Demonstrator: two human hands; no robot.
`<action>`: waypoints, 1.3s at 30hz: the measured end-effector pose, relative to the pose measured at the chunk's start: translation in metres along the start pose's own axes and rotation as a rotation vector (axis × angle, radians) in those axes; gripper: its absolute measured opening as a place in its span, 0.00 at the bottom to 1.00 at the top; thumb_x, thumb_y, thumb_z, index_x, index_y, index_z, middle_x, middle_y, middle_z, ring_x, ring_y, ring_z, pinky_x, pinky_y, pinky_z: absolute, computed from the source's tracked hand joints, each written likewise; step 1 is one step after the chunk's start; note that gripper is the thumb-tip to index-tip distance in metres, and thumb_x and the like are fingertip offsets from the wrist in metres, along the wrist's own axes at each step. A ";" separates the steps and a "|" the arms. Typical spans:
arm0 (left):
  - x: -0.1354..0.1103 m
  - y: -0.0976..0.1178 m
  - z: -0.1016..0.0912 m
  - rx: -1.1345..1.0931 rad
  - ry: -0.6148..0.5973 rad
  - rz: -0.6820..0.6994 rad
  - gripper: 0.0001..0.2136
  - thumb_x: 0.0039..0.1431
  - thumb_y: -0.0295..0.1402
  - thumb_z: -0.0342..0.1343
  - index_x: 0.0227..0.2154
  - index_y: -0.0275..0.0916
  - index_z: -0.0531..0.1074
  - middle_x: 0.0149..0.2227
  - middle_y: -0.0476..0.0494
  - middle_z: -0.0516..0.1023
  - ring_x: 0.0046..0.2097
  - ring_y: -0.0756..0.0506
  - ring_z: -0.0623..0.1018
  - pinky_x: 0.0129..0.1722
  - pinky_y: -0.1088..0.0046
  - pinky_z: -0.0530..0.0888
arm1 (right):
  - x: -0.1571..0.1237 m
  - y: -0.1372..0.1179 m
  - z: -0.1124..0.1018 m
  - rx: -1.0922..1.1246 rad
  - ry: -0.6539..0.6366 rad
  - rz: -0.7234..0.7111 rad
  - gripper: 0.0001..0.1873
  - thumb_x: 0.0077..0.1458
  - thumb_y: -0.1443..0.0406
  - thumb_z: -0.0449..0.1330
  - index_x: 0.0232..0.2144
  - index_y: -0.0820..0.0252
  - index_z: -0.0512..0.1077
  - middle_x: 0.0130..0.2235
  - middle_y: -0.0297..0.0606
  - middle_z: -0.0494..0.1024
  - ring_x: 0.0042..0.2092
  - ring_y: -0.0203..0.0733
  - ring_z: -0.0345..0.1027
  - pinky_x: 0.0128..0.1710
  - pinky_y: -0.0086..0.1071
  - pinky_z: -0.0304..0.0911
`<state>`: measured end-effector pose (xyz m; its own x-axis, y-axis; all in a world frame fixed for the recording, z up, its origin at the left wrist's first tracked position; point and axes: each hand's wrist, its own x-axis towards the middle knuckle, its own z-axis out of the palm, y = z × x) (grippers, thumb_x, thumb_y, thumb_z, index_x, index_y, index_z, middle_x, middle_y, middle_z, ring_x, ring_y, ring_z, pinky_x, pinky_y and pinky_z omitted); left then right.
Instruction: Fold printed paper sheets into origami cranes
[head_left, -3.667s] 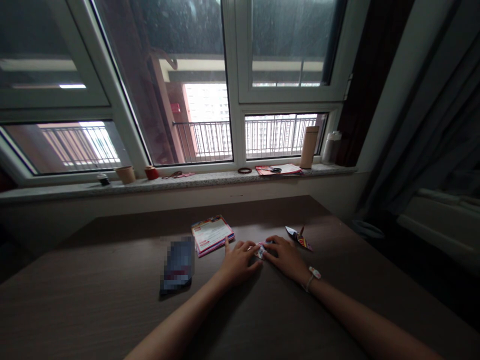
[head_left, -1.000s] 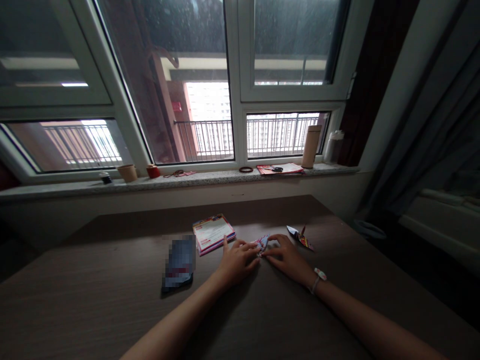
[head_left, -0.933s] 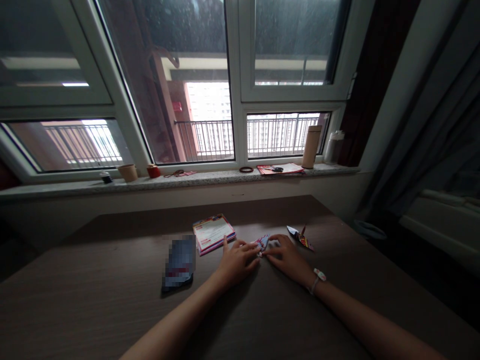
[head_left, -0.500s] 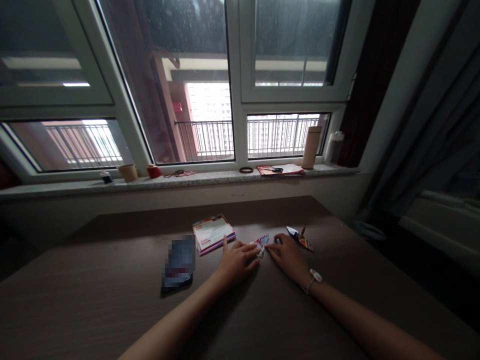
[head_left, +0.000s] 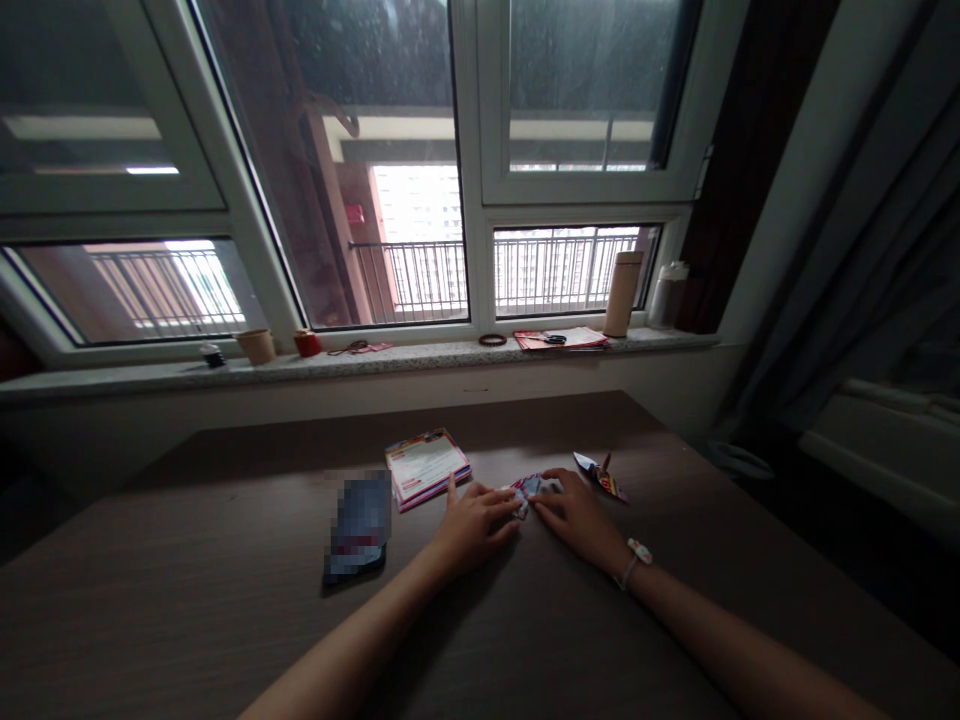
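Observation:
A small piece of folded, printed paper (head_left: pixel 527 487) with white, blue and pinkish-red areas lies on the brown table between my hands. My left hand (head_left: pixel 476 522) rests flat across its left side, fingers stretched out and the tips covering part of it. From the other side, my right hand (head_left: pixel 576 515) touches the paper with thumb and fingertips, which are spread apart. A bracelet with a white charm (head_left: pixel 640 550) is on my right wrist. Just beyond that hand lies another folded paper piece (head_left: pixel 611 484), dark with yellow and red print and a pale pointed end.
A stack of printed cards (head_left: pixel 427 468) lies left of the paper, beside a phone-like dark object (head_left: pixel 358 525), partly blurred out. On the windowsill stand a tan bottle (head_left: pixel 623 295), a paper cup (head_left: pixel 257 346), a red spool-like item (head_left: pixel 307 343), and scissors (head_left: pixel 553 340) on papers.
My right hand has shifted slightly left onto the folded paper, and its fingers now cover the paper's right end. My left hand has barely moved.

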<state>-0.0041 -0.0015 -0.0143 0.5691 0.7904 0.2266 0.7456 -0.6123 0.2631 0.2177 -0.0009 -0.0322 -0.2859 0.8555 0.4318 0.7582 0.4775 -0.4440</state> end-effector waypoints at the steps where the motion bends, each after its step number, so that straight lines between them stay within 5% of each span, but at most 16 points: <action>1: 0.000 0.000 0.000 -0.002 -0.001 -0.001 0.17 0.63 0.43 0.51 0.54 0.57 0.68 0.57 0.50 0.72 0.55 0.39 0.68 0.60 0.36 0.36 | 0.000 0.000 0.000 -0.008 0.003 0.011 0.12 0.60 0.60 0.55 0.40 0.50 0.79 0.51 0.42 0.70 0.54 0.47 0.62 0.56 0.41 0.57; 24: -0.005 -0.002 -0.003 -0.029 -0.039 -0.012 0.16 0.62 0.44 0.52 0.53 0.60 0.68 0.57 0.52 0.71 0.57 0.39 0.67 0.60 0.36 0.36 | -0.001 -0.001 -0.001 -0.057 0.008 0.025 0.13 0.60 0.61 0.55 0.42 0.51 0.79 0.51 0.43 0.70 0.54 0.47 0.61 0.56 0.40 0.57; 39: -0.006 -0.001 -0.002 -0.006 -0.028 -0.004 0.16 0.62 0.43 0.52 0.53 0.60 0.67 0.57 0.54 0.71 0.56 0.39 0.68 0.59 0.34 0.33 | 0.004 -0.006 0.002 -0.343 0.018 0.085 0.15 0.63 0.62 0.51 0.44 0.51 0.77 0.44 0.41 0.73 0.48 0.45 0.65 0.49 0.35 0.58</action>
<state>-0.0092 -0.0061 -0.0137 0.5759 0.7929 0.1994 0.7455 -0.6094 0.2699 0.2112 0.0005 -0.0292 -0.2053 0.8841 0.4199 0.9325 0.3070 -0.1904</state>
